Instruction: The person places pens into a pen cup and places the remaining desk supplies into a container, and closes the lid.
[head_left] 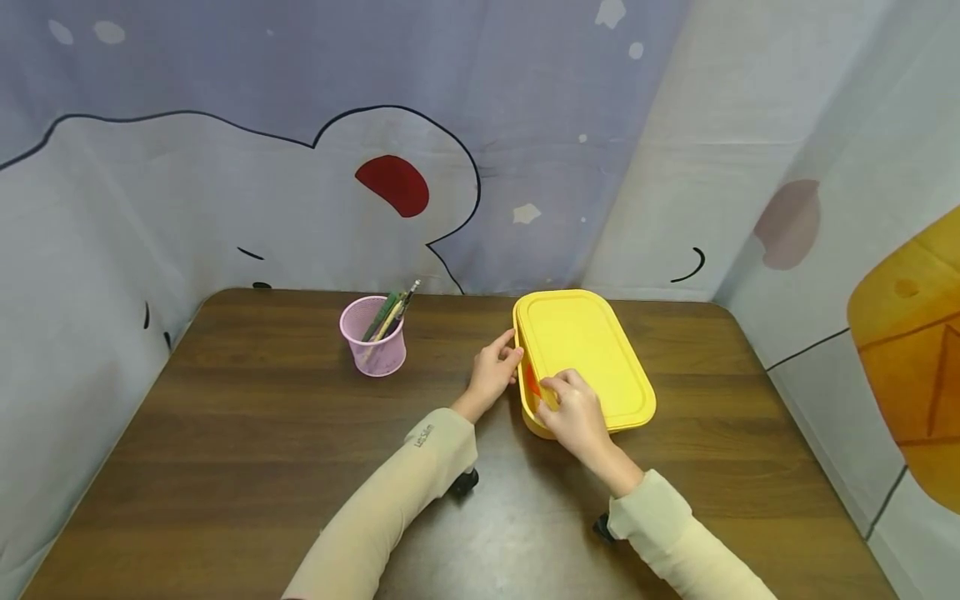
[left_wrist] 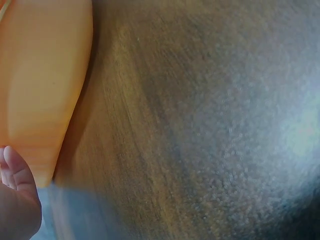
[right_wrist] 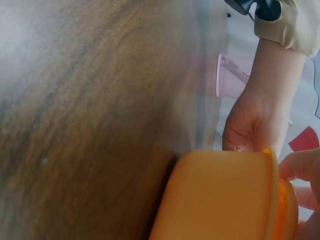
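Note:
A yellow plastic box (head_left: 535,426) stands on the table, its lid (head_left: 581,342) lying askew toward the right. Along the left side a gap opens between lid and rim, and something orange-red (head_left: 532,380) shows inside. My left hand (head_left: 492,373) rests its fingertips against the box's left rim, index finger stretched along it. With thumb and fingers my right hand (head_left: 576,412) pinches the lid's near left edge. In the right wrist view, the right fingers (right_wrist: 300,165) are at the lid, while the left hand (right_wrist: 255,122) is beyond the box wall (right_wrist: 220,190).
A pink mesh cup (head_left: 378,354) with several pens and pencils (head_left: 390,317) stands left of the box at the table's back. Behind the brown wooden table (head_left: 262,433) hangs a printed curtain (head_left: 525,150), which also runs along both sides.

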